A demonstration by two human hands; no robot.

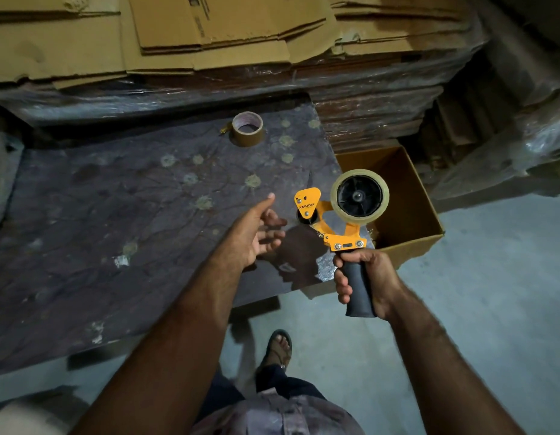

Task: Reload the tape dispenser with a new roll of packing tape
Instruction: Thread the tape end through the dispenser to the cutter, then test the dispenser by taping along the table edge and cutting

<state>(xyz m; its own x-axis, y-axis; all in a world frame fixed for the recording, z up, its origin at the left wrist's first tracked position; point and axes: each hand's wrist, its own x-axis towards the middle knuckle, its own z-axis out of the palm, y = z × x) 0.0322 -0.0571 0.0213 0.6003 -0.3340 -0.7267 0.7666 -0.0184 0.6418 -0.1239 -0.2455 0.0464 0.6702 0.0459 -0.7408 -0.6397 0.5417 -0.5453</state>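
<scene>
Fingers of the right hand point(366, 279) are wrapped tight around the black handle of the yellow tape dispenser point(338, 221), which is held upright above the near right corner of the table point(99, 215). A clear tape roll point(360, 196) sits on the dispenser's black hub, at the upper right of the frame (the hub's spokes show through the roll's centre). At the dispenser's left end a yellow plate printed XMUNIX sits above a small black roller.

The left hand point(256, 232) is just left of the dispenser, palm turned toward it, fingers spread apart and holding nothing; its fingertips are close to the roller end, but I cannot tell whether they touch it.

A second roll, brown packing tape point(248, 128), lies flat on the far side of the table, well apart from both hands, with a short tab of tape sticking out on its left. The table's dark cover carries a pale floral pattern and a few white scuffs.

Behind the table, flattened cardboard sheets point(209, 29) are stacked on plastic-wrapped bundles. An open cardboard box point(410, 211) stands on the floor to the right of the table, directly behind the dispenser in this view. Below, a sandalled foot point(278, 346) rests on the grey concrete floor point(492, 277).
</scene>
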